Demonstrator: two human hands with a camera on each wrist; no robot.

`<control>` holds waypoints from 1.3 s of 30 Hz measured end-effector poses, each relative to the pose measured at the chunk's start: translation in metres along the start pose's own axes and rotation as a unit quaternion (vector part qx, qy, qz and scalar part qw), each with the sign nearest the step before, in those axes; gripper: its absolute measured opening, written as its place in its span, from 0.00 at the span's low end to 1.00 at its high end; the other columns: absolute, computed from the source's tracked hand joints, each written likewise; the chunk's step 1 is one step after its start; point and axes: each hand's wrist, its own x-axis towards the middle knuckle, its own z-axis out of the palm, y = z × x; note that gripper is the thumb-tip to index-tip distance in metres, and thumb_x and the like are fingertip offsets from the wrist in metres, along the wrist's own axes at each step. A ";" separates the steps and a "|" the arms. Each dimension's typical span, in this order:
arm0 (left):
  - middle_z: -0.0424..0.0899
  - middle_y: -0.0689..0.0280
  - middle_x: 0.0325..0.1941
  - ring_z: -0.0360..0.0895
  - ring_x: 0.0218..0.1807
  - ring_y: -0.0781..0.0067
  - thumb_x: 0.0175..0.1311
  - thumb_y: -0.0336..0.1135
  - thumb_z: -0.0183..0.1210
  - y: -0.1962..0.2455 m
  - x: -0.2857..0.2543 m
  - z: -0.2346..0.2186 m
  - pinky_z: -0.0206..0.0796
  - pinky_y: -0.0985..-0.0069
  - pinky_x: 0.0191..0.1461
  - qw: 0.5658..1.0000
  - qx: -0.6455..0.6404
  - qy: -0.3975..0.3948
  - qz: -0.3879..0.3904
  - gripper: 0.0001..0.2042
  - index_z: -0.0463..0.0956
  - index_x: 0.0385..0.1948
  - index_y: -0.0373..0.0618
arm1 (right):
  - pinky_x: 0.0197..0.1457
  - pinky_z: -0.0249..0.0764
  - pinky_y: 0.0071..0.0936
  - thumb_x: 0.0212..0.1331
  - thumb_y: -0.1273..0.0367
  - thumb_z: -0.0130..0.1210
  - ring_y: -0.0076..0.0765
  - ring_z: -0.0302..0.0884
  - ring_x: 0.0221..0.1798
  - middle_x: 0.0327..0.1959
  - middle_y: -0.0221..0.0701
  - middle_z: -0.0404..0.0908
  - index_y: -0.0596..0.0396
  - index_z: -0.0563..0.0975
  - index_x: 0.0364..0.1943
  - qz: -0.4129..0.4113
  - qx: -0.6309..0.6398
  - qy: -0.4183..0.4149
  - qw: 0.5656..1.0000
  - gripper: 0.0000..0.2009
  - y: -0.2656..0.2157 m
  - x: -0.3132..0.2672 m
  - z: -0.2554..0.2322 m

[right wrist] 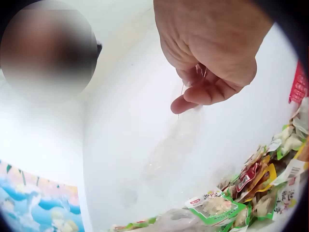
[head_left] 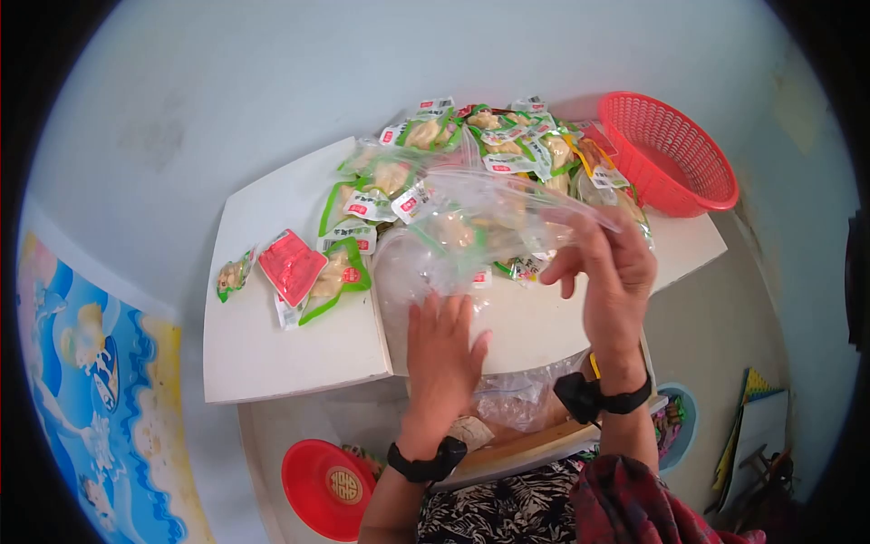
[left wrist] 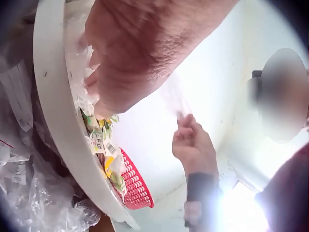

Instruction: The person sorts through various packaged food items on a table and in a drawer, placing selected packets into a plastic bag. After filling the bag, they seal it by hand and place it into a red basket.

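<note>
A clear plastic bag (head_left: 412, 263) lies partly on the white table, its upper edge lifted and stretched to the right. My right hand (head_left: 618, 286) pinches that raised edge between thumb and fingers. In the right wrist view the thin film of the bag (right wrist: 169, 150) hangs below the fingertips. With fingers spread and straight, my left hand (head_left: 442, 349) rests on the bag's near end, by the table's front edge. Behind the bag is a heap of green-edged snack packets (head_left: 421, 136), some of them seen through the film.
A red plastic basket (head_left: 671, 159) stands at the table's back right corner. On the left lie a red packet (head_left: 292, 266) and a small green one (head_left: 235, 275). Below the front edge, an open drawer holds crumpled clear bags (head_left: 521, 399). A red basin (head_left: 328, 490) sits lower left.
</note>
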 end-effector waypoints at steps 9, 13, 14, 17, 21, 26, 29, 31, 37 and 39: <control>0.77 0.50 0.66 0.68 0.74 0.44 0.67 0.28 0.61 0.014 0.008 -0.020 0.58 0.48 0.77 1.000 0.004 0.011 -0.007 0.16 0.78 0.54 0.32 | 0.22 0.74 0.16 0.79 0.69 0.52 0.22 0.83 0.24 0.49 0.44 0.89 0.58 0.78 0.48 0.223 0.132 0.073 0.963 0.07 0.027 -0.069 -0.099; 0.76 0.45 0.66 0.79 0.60 0.52 0.71 0.27 0.57 0.040 -0.035 -0.031 0.69 0.58 0.68 0.990 -0.135 0.037 -0.031 0.23 0.71 0.67 0.32 | 0.23 0.75 0.18 0.78 0.69 0.53 0.23 0.83 0.25 0.50 0.42 0.89 0.57 0.77 0.49 0.289 0.194 0.114 0.931 0.06 0.045 -0.105 -0.119; 0.77 0.44 0.66 0.81 0.56 0.54 0.72 0.28 0.57 0.050 -0.043 -0.039 0.71 0.60 0.64 0.976 -0.203 0.001 -0.076 0.23 0.71 0.67 0.32 | 0.24 0.75 0.20 0.78 0.69 0.54 0.23 0.80 0.23 0.50 0.41 0.89 0.56 0.77 0.49 0.275 0.214 0.112 0.931 0.06 0.051 -0.113 -0.120; 0.82 0.48 0.58 0.84 0.44 0.65 0.73 0.30 0.58 0.054 -0.051 -0.035 0.77 0.68 0.53 0.888 -0.421 -0.012 -0.187 0.25 0.70 0.69 0.31 | 0.25 0.74 0.21 0.78 0.68 0.54 0.22 0.77 0.22 0.51 0.40 0.89 0.55 0.75 0.49 0.281 0.209 0.116 0.929 0.06 0.055 -0.128 -0.114; 0.85 0.58 0.49 0.82 0.45 0.72 0.73 0.31 0.61 0.062 -0.038 -0.030 0.76 0.74 0.46 0.707 -0.619 0.007 -0.342 0.23 0.72 0.67 0.32 | 0.36 0.78 0.22 0.77 0.72 0.54 0.25 0.80 0.29 0.53 0.38 0.88 0.54 0.74 0.51 0.264 0.237 0.076 0.932 0.05 0.047 -0.138 -0.100; 0.85 0.64 0.41 0.80 0.39 0.78 0.73 0.28 0.61 0.040 -0.039 -0.019 0.73 0.78 0.40 0.709 -0.636 0.030 -0.304 0.17 0.77 0.60 0.34 | 0.60 0.75 0.29 0.68 0.70 0.65 0.31 0.82 0.47 0.50 0.32 0.86 0.56 0.78 0.55 0.218 0.067 -0.012 0.973 0.15 0.028 -0.133 -0.099; 0.83 0.67 0.35 0.77 0.33 0.81 0.73 0.26 0.60 0.047 -0.036 -0.032 0.66 0.81 0.35 0.760 -0.593 0.009 -0.265 0.13 0.80 0.56 0.36 | 0.59 0.74 0.28 0.62 0.68 0.70 0.29 0.80 0.49 0.47 0.29 0.85 0.58 0.81 0.54 0.139 -0.129 -0.098 0.977 0.18 0.006 -0.119 -0.107; 0.83 0.67 0.32 0.75 0.31 0.82 0.74 0.26 0.59 0.054 -0.034 -0.031 0.63 0.83 0.34 0.781 -0.575 0.017 -0.245 0.10 0.81 0.52 0.37 | 0.54 0.73 0.26 0.61 0.68 0.72 0.26 0.79 0.47 0.44 0.27 0.84 0.59 0.83 0.52 0.136 -0.187 -0.134 0.964 0.17 0.005 -0.117 -0.109; 0.73 0.74 0.24 0.62 0.22 0.89 0.76 0.28 0.58 0.047 -0.016 -0.033 0.50 0.83 0.25 0.825 -0.496 0.091 -0.256 0.07 0.82 0.48 0.39 | 0.39 0.67 0.16 0.72 0.67 0.64 0.13 0.71 0.33 0.28 0.18 0.77 0.56 0.82 0.40 0.228 0.022 0.088 0.969 0.07 0.039 -0.108 -0.113; 0.71 0.76 0.24 0.60 0.23 0.91 0.77 0.30 0.58 0.044 -0.009 -0.035 0.47 0.83 0.25 0.843 -0.464 0.080 -0.260 0.08 0.82 0.49 0.39 | 0.39 0.67 0.16 0.73 0.67 0.63 0.12 0.70 0.33 0.29 0.18 0.77 0.55 0.80 0.39 0.232 -0.002 0.086 0.969 0.07 0.037 -0.101 -0.118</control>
